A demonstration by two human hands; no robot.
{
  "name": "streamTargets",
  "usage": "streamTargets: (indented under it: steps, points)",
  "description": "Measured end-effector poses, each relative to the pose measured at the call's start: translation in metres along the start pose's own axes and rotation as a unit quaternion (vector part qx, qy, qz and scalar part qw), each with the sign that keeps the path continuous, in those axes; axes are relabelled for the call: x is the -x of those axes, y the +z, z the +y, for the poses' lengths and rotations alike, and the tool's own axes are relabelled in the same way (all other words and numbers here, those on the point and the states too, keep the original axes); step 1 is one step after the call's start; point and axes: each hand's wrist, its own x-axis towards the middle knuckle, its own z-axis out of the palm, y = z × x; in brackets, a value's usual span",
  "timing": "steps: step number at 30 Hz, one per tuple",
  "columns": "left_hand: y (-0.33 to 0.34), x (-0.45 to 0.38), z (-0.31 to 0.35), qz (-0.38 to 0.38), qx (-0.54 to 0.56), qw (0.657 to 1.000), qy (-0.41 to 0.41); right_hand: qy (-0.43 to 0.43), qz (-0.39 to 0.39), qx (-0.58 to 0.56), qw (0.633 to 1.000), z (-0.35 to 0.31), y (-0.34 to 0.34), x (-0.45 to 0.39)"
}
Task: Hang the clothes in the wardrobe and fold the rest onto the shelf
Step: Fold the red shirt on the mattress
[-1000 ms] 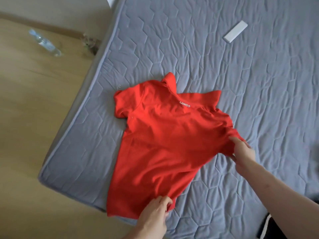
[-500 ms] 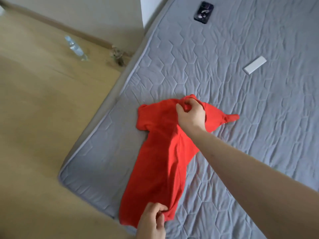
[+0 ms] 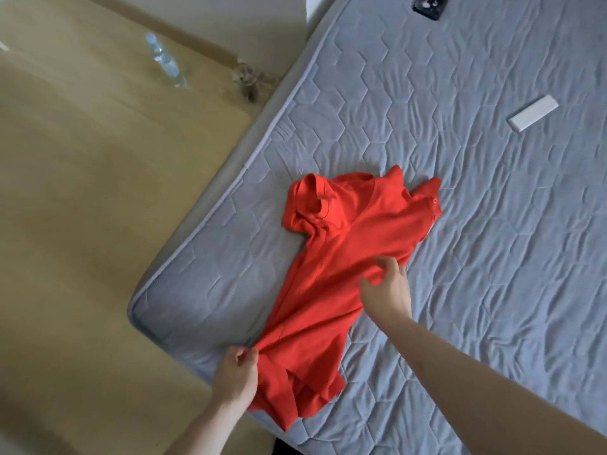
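Your right hand came back from the collar to mid-body, fingers loosely spread on the halved red polo shirt lying on the grey quilted mattress, while your left hand pinched its hem, so folding had begun.

We found the grey mattress bare to the right of the red shirt, wide room for a hand to pass. Far right, a white flat bar lay in the way, and a dark phone sat at the far edge. On the wooden floor to the left, a clear bottle lay far off, well apart from the mattress corner.
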Motion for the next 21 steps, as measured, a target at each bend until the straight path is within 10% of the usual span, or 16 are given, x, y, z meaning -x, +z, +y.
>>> streamTargets:
  steps: [5,21]
  points:
    - [0.000,0.007,-0.001,-0.115,-0.098,0.987,0.048,0.209,-0.118,-0.047,0.970,0.052,0.027,0.030]
    - [-0.025,-0.018,-0.016,-0.102,-0.268,0.951,0.113,0.222,-0.234,0.122,0.939,0.100,0.089,0.119]
